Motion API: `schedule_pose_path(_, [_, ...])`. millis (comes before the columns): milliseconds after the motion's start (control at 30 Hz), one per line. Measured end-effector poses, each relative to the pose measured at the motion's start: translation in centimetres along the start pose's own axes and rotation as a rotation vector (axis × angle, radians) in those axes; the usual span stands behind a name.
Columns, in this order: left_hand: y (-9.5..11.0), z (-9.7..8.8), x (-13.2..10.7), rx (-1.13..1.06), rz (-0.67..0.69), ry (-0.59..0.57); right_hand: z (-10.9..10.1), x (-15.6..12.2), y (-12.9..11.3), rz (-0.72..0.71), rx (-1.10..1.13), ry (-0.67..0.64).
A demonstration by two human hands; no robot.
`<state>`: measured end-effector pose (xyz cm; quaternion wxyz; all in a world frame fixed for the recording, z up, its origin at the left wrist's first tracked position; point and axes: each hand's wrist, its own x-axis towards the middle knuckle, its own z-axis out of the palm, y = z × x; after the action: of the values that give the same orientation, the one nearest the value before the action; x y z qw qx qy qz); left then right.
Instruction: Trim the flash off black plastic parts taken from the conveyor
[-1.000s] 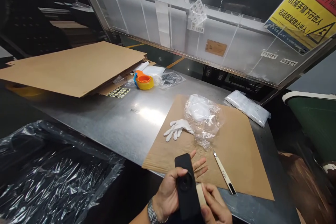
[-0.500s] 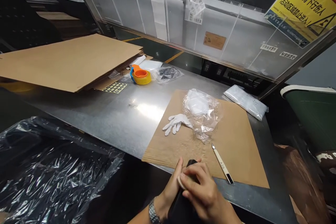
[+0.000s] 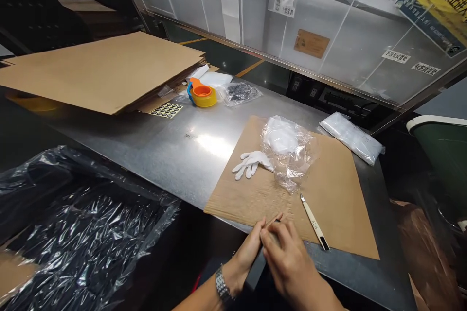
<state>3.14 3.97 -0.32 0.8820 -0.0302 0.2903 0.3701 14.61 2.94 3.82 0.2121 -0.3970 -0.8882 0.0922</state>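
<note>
Holding item: black flat device (image 3: 256, 268), gripped between both hands at the near edge of the metal table (image 3: 164, 150), its upper end over the front edge of the brown cardboard sheet (image 3: 335, 204) and mostly hidden. Left hand (image 3: 247, 256), with a wristwatch (image 3: 221, 289) on it, was closed along the device's left side, fingers pressed together and thumb lying upward. Right hand (image 3: 292, 267) lay over the device's top, fingers together and curled down onto it; whether anything was pinched under them could not be told. Craft knife (image 3: 314, 222) lay on the sheet just right of the hands, apart from them. White glove (image 3: 251, 163) and crumpled clear plastic bag (image 3: 290, 150) lay touching farther back on the sheet. Sealed white pouch (image 3: 352, 137) lay at the table's right edge. Orange tape dispenser (image 3: 202, 95), sticker sheet (image 3: 166, 110) and stacked cardboard (image 3: 98, 68) stood at far left. Black plastic-lined bin (image 3: 73, 233) sat below the table, at left.
</note>
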Motion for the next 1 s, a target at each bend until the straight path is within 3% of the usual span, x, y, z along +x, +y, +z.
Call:
schedule_pose_path(100, [0.1,-0.9,0.5,-0.044,-0.060,0.004,1.0,-0.5,-1.2,-0.063,0.037,-0.032])
schedule_pose_path(267, [0.7,-1.0,0.6,-0.033,-0.111,0.017,2.3,-1.0,-2.7,-0.217,0.093,0.164])
schedule_pose_path(533, [1.1,-0.6,0.1,-0.363,-0.048,-0.144,2.8,-3.3,-1.2,0.024,0.234,0.303])
schedule_pose_path(633, [0.9,-0.8,0.3,-0.461,-0.033,-0.120,3.1,-3.5,-1.2,0.019,0.252,0.298])
schedule_pose_path(833, [1.0,-0.5,0.1,-0.549,-0.063,-0.061,3.5,-3.6,-2.1,-0.173,0.062,0.313])
schedule_pose_path(933, [2.2,-0.4,-0.7,-0.538,-0.014,-0.011,3.8,-4.6,-0.5,-0.197,-0.019,0.353])
schedule_pose_path(1000, [3.0,-0.1,-1.3,-0.430,0.091,0.037,4.2,-5.0,1.5,-0.090,-0.030,0.373])
